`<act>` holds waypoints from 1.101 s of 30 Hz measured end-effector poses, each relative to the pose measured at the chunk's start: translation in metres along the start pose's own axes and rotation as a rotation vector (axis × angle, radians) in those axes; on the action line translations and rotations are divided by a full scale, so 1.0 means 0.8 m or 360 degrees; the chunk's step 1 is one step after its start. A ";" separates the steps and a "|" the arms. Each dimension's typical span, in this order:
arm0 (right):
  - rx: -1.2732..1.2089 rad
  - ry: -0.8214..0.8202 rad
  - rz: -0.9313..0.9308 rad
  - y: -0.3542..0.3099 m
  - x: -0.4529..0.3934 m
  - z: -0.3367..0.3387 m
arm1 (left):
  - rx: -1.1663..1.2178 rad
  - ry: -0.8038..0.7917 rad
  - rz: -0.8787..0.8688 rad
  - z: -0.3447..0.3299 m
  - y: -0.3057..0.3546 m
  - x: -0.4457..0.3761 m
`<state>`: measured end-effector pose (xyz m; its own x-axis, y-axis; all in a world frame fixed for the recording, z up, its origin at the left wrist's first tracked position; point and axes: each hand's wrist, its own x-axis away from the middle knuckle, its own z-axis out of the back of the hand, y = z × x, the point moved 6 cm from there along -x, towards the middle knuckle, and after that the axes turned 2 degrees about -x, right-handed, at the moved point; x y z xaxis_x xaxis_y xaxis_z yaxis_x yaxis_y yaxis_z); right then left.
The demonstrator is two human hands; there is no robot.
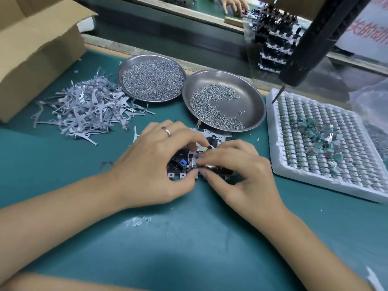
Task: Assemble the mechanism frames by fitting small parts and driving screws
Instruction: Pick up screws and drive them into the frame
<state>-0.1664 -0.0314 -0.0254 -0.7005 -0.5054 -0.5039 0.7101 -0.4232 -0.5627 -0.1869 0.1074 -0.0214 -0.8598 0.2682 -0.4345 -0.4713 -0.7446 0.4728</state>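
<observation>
Green mat point(189, 238) is the landmark. Cardboard box point(35, 49) at its far left corner. White foam tray point(327, 148) on its right side. Mechanism frame point(189, 162) at mat centre; left hand point(155, 164) and right hand point(237, 169) both pinch it, fingertips meeting.

The only writing I can find is on the white sign with red characters point(369, 26) at the far upper right, behind the hanging black tool. It carries large red Chinese characters, cut off by the edge of my view and partly hidden by the tool; I can make out "的" in the middle and what may be "大" before it, but the rest is too blurred and cropped to read. I see no legible label, brand or number on anything else.
</observation>
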 end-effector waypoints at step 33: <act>-0.0760 0.1211 -0.0234 -0.025 -0.112 0.115 | 0.0263 0.0124 -0.0041 -0.004 -0.011 -0.006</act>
<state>-0.1116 -0.0467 0.0911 -0.7600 0.2334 -0.6065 0.6234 -0.0017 -0.7819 -0.1780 0.1106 -0.0260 -0.8323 0.2329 -0.5030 -0.5242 -0.6260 0.5774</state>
